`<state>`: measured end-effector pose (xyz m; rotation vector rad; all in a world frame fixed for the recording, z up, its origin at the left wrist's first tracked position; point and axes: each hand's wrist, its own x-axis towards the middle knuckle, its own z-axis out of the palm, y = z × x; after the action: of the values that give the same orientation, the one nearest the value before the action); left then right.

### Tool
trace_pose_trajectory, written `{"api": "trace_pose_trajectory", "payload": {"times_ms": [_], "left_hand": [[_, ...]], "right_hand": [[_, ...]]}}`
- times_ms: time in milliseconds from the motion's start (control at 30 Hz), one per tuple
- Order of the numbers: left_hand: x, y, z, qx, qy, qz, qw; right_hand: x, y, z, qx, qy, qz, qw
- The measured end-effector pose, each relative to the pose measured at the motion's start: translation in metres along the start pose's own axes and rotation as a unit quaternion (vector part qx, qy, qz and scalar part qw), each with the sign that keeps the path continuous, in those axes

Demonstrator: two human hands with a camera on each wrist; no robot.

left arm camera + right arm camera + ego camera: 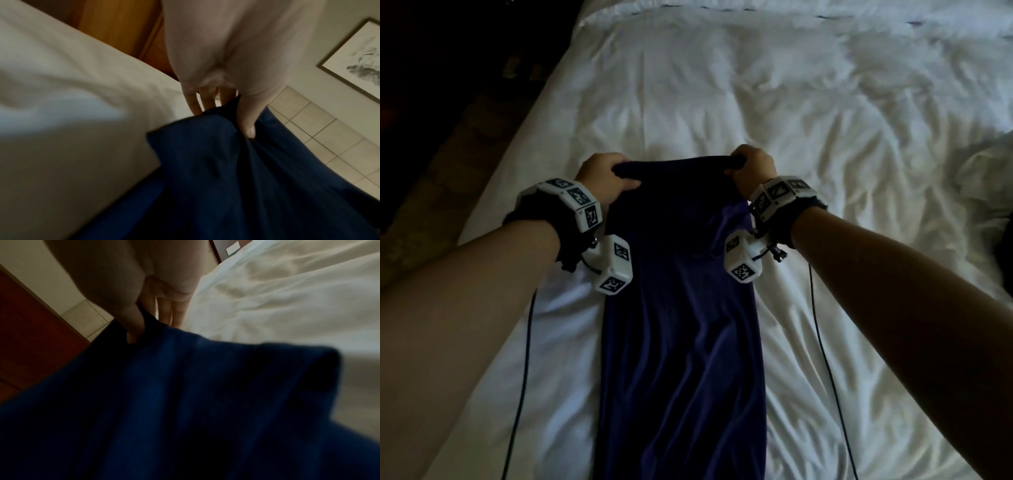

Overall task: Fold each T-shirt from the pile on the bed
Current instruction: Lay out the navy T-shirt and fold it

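Fingers [247, 128] of both hands pinch unmarked blue T-shirt [681, 325].

Bare forearms wear black wrist straps [541, 219] ringed with white marker blocks [571, 198], each trailing a thin black cable [524, 342].

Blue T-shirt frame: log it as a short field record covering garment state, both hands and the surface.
garment: blue T-shirt, a long narrow strip lying lengthwise
far end: lifted off the bed
left hand: grips the far left corner, thumb on top
right hand: grips the far right corner
surface: white bed sheet, wrinkled
fold stage: cannot tell
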<state>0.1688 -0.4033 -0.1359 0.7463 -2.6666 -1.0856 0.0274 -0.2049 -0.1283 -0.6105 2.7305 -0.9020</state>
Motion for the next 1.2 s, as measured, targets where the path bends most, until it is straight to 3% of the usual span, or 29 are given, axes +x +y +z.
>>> {"api": "trace_pose_trajectory", "payload": {"times_ms": [200, 400, 600, 800, 933, 1000, 1133, 1200], "left_hand": [[-0.021, -0.005, -0.01, -0.012, -0.02, 0.014, 1.0], [-0.066, 0.011, -0.026, -0.016, -0.042, 0.06, 0.997], [-0.11, 0.017, -0.031, -0.003, -0.052, 0.062, 0.997], [-0.148, -0.007, -0.014, 0.08, -0.1, 0.074, 0.989], [-0.155, -0.013, -0.007, 0.215, -0.17, 0.086, 0.958], [-0.155, -0.008, -0.004, 0.256, -0.16, 0.11, 0.947], [-0.145, 0.0, 0.007, 0.177, -0.046, 0.138, 0.973], [-0.14, 0.0, 0.018, 0.163, -0.05, 0.145, 0.975]], "right_hand": [[-0.019, 0.001, -0.002, 0.005, -0.029, 0.001, 1.0], [-0.068, 0.002, -0.03, 0.001, -0.051, -0.017, 0.999], [-0.115, 0.014, -0.036, -0.031, -0.107, -0.043, 0.993], [-0.156, 0.036, -0.013, -0.064, -0.156, -0.063, 0.984], [-0.164, 0.046, 0.004, -0.101, -0.225, -0.05, 0.968], [-0.163, 0.045, 0.005, -0.132, -0.204, -0.037, 0.969], [-0.157, 0.031, 0.01, -0.113, -0.063, -0.095, 0.987], [-0.156, 0.025, 0.018, -0.119, -0.094, -0.14, 0.978]]}}
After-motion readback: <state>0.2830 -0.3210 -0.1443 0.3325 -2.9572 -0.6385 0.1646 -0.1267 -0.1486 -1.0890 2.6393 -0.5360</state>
